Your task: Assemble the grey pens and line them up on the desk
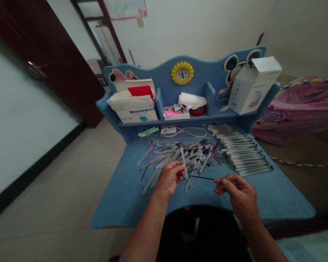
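My left hand pinches a pale translucent tube, held nearly upright above the desk. In my right hand, closed fingers grip a thin dark rod that points left toward the lower part of the tube. Whether the rod's tip touches the tube is too small to tell. Behind both hands lies a loose pile of similar tubes, some with dark parts. To the right, more tubes with dark ends lie side by side in a slanting row.
The blue desk has a back shelf holding an open carton, papers and a white box. A looped white cable and a green item lie below the shelf. Pink cloth hangs at right.
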`<state>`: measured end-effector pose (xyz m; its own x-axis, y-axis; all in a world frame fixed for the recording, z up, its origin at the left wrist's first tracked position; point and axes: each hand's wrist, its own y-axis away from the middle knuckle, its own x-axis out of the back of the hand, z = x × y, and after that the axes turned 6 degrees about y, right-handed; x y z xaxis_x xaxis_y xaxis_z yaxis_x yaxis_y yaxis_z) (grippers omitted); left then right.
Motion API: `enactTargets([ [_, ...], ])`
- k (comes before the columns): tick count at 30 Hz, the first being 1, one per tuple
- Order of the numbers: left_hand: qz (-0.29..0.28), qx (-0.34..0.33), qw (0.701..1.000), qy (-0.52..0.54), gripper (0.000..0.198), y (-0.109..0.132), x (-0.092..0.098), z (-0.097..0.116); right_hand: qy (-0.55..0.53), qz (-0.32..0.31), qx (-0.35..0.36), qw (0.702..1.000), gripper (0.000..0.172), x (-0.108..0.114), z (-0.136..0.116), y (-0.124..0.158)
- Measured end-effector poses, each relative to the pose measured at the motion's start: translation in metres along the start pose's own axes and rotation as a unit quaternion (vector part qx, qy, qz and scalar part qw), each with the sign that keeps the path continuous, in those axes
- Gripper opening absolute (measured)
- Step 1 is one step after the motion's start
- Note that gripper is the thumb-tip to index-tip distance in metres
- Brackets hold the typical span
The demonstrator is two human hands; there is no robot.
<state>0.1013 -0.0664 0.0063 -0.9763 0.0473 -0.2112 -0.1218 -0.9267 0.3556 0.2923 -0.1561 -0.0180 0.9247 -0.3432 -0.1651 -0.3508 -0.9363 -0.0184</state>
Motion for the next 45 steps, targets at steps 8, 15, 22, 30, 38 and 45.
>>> enactTargets([
  [8, 0.04, 0.052, 0.966, 0.249, 0.009, 0.009, 0.004, 0.0, 0.137, 0.023, 0.112, 0.984, 0.01, -0.006, -0.042, 0.028],
  [15, 0.071, 0.059, 0.939, 0.33, 0.01, 0.017, 0.001, 0.004, 0.194, 0.01, 0.179, 0.964, 0.007, -0.008, -0.049, 0.035],
  [22, 0.071, 0.072, 0.931, 0.352, 0.012, 0.028, -0.005, 0.003, 0.268, -0.017, 0.243, 0.932, 0.007, -0.012, -0.043, 0.034],
  [30, 0.042, 0.128, 0.924, 0.358, 0.01, 0.053, -0.011, -0.003, 0.367, -0.122, 0.339, 0.858, 0.009, -0.038, -0.039, 0.036],
  [38, 0.056, 0.216, 0.873, 0.434, 0.017, 0.079, 0.001, -0.011, 0.332, -0.201, 0.256, 0.885, 0.019, -0.037, -0.027, 0.034],
  [45, 0.066, 0.235, 0.839, 0.486, 0.02, 0.082, 0.01, -0.014, 0.593, -0.083, 0.094, 0.795, 0.022, -0.011, 0.004, -0.042],
])
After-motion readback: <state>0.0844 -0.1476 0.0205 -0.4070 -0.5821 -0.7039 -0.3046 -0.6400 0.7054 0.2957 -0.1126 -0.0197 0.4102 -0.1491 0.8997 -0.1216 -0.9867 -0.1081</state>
